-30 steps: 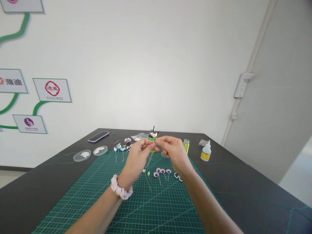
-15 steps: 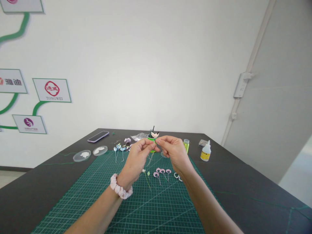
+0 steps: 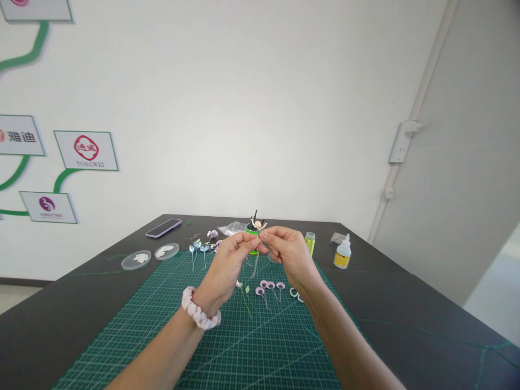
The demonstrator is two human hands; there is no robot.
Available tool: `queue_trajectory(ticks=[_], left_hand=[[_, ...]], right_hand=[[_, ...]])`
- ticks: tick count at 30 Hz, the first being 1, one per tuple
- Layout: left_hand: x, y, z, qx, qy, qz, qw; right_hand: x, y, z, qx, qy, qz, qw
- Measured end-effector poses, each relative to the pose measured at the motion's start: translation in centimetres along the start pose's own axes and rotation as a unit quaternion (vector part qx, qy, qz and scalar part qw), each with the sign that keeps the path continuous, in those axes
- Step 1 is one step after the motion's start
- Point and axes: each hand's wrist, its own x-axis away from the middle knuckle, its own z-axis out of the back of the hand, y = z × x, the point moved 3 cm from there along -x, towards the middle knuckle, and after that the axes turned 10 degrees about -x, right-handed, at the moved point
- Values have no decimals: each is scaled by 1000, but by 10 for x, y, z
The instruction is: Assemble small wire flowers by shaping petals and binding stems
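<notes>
My left hand (image 3: 225, 265) and my right hand (image 3: 290, 254) meet above the cutting mat, both closed in a pinch. Between their fingertips they grip the stem of a small pale pink flower (image 3: 259, 223), whose head stands up just above the fingers. A thin pale green strip (image 3: 255, 265) dangles below the pinch; which fingers hold its upper end is hidden. Behind the hands a green cup (image 3: 252, 229) with dark tools is partly covered. Beneath them, pink looped wire petals (image 3: 270, 285) and a white bud on a green stem (image 3: 245, 298) lie on the mat.
The green cutting mat (image 3: 203, 352) covers the table's middle. Blue wire flowers (image 3: 197, 246), two shallow dishes (image 3: 136, 260) with white pieces and a phone (image 3: 163, 228) lie left. Rightward stand a glue bottle (image 3: 343, 253), a yellow-green container (image 3: 310, 242) and white rings (image 3: 293, 292).
The flower head has turned between the fingertips and now shows its petals spread sideways. The hanging strip has swung slightly and hangs more upright. Both hands stay nearly in place.
</notes>
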Motion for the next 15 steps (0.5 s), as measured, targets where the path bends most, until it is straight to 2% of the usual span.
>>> queue_trajectory(ticks=[15], left_hand=[[-1, -1, 0, 8, -3, 0, 1000]], right_hand=[[0, 0, 1, -6, 1, 5, 1000]])
